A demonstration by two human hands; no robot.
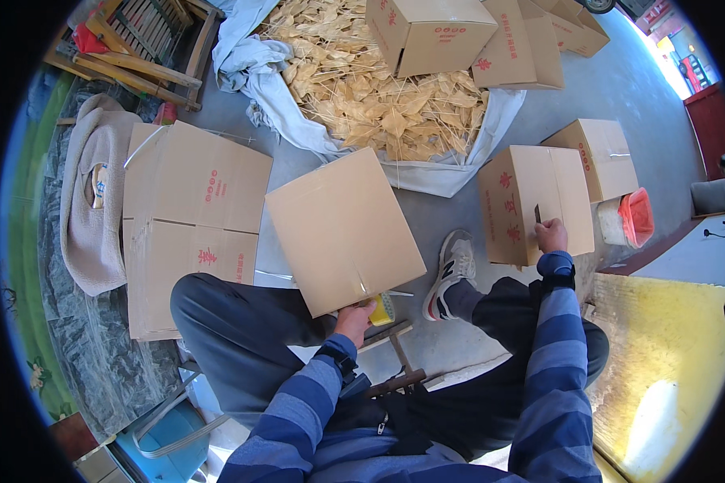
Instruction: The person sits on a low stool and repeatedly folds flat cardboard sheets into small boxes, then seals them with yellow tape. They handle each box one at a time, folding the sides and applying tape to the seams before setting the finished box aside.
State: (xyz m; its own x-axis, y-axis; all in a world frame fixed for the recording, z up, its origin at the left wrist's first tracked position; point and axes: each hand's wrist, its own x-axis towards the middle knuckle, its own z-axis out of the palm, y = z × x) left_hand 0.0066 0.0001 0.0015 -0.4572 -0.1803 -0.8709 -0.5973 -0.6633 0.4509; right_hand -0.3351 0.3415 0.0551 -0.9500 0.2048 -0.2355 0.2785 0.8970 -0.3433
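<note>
A closed cardboard box (345, 232) stands at an angle between my knees, with clear tape at its near edge. My left hand (355, 321) holds that near edge, its fingers partly hidden. Just beside it is a yellow roll of tape (383, 310); whether my fingers touch the roll is unclear. On the right, my right hand (551, 235) grips a thin dark blade-like tool (537, 213), its tip pointing away from me. This hand is over the top of another closed cardboard box (565, 181) bearing red print.
Flattened cartons (202, 205) lie to the left by a fleece garment (93, 193). Ahead, dried tan leaves (393, 118) fill a pale cloth sheet (305, 130), with a box (441, 33) on top. A bin with a red liner (635, 217) stands right. Wooden chairs (145, 60) are far left.
</note>
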